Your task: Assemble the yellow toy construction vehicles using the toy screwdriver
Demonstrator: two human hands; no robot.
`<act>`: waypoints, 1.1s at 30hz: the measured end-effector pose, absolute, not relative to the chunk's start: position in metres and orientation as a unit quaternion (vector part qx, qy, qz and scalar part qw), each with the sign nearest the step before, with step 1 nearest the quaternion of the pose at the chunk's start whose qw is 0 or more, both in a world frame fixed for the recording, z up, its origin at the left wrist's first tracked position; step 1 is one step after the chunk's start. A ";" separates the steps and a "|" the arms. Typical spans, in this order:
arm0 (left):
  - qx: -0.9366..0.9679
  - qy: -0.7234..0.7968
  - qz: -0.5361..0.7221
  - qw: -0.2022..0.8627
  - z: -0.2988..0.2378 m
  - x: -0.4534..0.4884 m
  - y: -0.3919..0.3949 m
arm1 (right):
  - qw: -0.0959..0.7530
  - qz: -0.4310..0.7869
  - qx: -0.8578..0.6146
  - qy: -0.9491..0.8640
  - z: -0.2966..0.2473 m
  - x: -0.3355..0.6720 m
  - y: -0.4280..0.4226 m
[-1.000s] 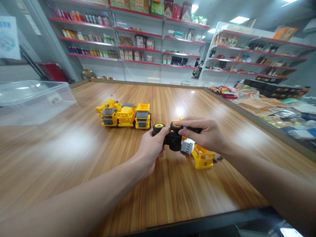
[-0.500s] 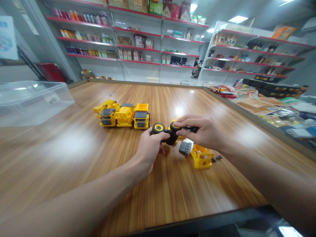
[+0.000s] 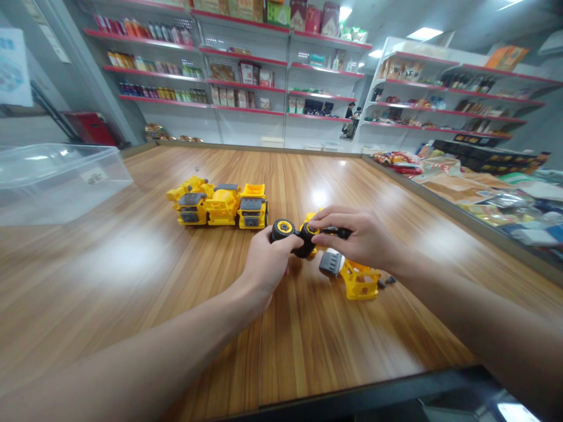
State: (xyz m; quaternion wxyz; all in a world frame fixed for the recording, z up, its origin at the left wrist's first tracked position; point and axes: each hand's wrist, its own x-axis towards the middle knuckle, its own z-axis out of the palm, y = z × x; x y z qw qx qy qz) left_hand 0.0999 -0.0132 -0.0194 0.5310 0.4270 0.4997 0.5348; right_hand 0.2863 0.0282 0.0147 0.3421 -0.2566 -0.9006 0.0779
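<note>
From where I stand, nothing can be read. The white label (image 3: 94, 175) on the clear box (image 3: 57, 190) has print too tiny to make out, the sign (image 3: 13, 67) at far left shows only blurred blue, and the shelf packets (image 3: 247, 75) are too small.

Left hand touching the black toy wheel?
Touching: the head view shows the left hand curled against the underside of the black toy wheel, with no gap.

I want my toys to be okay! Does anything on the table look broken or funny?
Yes, one toy looks taken apart. A yellow open-sided truck bed and a grey part lie loose on the wooden table, while the left hand and right hand hold a black-wheeled chassis. The three yellow toy trucks look whole.
</note>
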 end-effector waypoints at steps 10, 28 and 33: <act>0.494 0.513 0.538 0.452 -0.019 0.099 -0.013 | 0.329 -0.020 -0.333 -0.883 0.032 0.294 0.025; 0.536 0.528 0.529 0.393 -0.017 0.098 -0.014 | 0.291 -0.060 -0.306 -0.904 0.033 0.297 0.019; 0.549 0.533 0.532 0.363 -0.018 0.098 -0.015 | 0.269 -0.074 -0.301 -0.912 0.032 0.297 0.020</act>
